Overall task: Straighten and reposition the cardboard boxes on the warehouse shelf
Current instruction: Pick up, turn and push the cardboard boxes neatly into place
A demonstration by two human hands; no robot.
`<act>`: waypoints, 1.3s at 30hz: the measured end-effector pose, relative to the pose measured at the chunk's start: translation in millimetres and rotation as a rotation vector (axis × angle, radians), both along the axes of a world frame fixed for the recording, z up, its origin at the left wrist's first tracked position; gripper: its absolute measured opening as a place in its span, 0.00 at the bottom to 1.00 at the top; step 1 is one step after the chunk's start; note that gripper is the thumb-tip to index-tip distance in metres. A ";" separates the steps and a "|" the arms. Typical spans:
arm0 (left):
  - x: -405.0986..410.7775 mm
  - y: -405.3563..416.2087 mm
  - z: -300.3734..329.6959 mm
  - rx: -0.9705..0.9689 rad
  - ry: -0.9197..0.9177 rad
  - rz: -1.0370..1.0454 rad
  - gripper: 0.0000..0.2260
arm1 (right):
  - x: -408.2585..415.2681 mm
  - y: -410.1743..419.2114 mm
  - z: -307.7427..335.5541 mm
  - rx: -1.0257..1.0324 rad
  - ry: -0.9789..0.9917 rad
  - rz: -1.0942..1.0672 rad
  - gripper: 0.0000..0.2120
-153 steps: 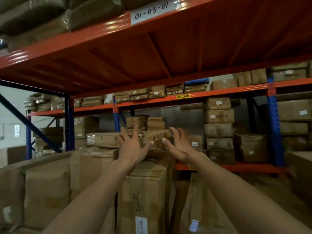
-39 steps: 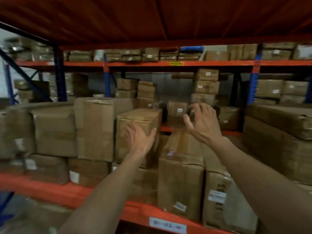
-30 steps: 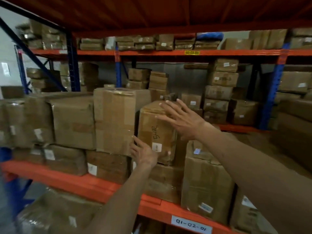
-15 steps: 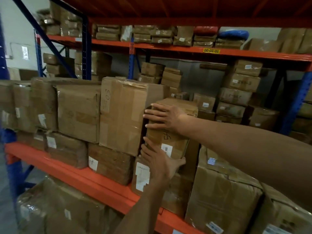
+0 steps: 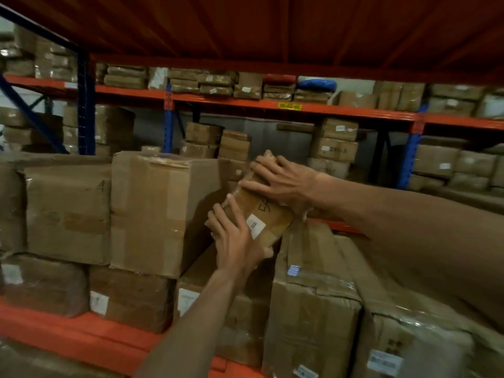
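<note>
A narrow cardboard box with a white label and handwriting is tilted to the right, lifted off the box beneath it. My left hand grips its lower left corner, thumb wrapped under the bottom edge. My right hand lies over its top left edge with fingers curled on it. A large taped box stands just left of it, and a wrapped box stands to its right.
The orange shelf beam runs along the front below the boxes. More boxes fill the shelf to the left. A farther rack holds stacked cartons behind. The orange deck of the level above hangs close overhead.
The narrow box stood upright half a second ago; now it is tipped to the right and raised. My left hand moved from the box below onto its lower corner, and my right hand stayed on top.
</note>
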State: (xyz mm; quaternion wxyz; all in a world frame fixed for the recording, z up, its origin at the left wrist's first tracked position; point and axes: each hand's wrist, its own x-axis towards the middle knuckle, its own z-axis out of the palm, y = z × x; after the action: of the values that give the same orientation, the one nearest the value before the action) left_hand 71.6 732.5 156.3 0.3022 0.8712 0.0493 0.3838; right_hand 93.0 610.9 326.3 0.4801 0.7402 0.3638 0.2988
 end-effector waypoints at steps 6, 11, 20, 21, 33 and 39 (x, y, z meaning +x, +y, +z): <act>-12.2 -45.8 50.6 0.303 -0.063 -0.046 0.71 | -37.6 -84.7 11.7 0.240 -0.070 -0.123 0.66; -32.6 -113.0 61.9 0.538 -0.149 -0.195 0.65 | -87.4 -170.9 -14.2 0.456 -0.100 -0.292 0.65; -72.0 -229.3 23.3 1.021 -0.176 -0.310 0.57 | -147.0 -296.9 -145.9 0.983 -0.005 -0.477 0.73; -73.7 -234.8 19.6 1.022 -0.172 -0.286 0.57 | -144.9 -305.5 -153.3 0.999 -0.007 -0.439 0.73; -76.0 -243.8 27.9 1.097 -0.071 -0.172 0.66 | -125.1 -335.4 -148.1 0.889 0.043 -0.384 0.72; -67.7 -250.3 26.4 1.052 -0.039 -0.165 0.67 | -108.4 -342.3 -146.8 0.876 0.041 -0.396 0.76</act>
State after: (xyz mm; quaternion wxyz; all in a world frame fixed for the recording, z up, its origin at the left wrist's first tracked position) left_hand 3.9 482.2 182.8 -0.1456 0.8987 -0.2242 0.3477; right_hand -15.4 268.6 179.5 0.1634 0.9336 0.0649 0.3122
